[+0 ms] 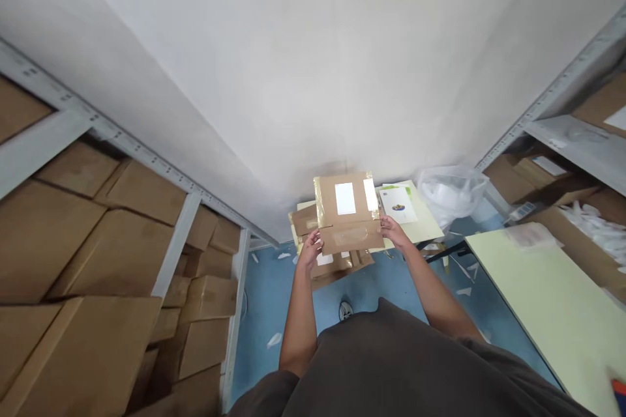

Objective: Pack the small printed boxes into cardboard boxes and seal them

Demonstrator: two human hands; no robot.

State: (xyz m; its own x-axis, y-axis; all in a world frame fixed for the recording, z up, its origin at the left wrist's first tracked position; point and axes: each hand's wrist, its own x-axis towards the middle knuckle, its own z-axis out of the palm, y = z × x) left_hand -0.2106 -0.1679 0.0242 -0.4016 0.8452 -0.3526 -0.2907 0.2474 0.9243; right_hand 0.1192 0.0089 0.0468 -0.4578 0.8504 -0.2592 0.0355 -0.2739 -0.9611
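Observation:
A brown cardboard box is in front of me over a small table, with two white labels and shiny tape along its side edges. My left hand grips its lower left corner, fingers bent at the edge. On the opposite side, my right hand closes on the right edge with the thumb toward the near panel. Below and left of this box are other taped cardboard boxes, partly hidden by it. A white booklet with a small coloured picture lies right of the box.
Shelves packed with cardboard boxes rise on the left. On the right stand another shelf and a pale tabletop. A clear plastic bag sits by the wall. White scraps litter the blue floor.

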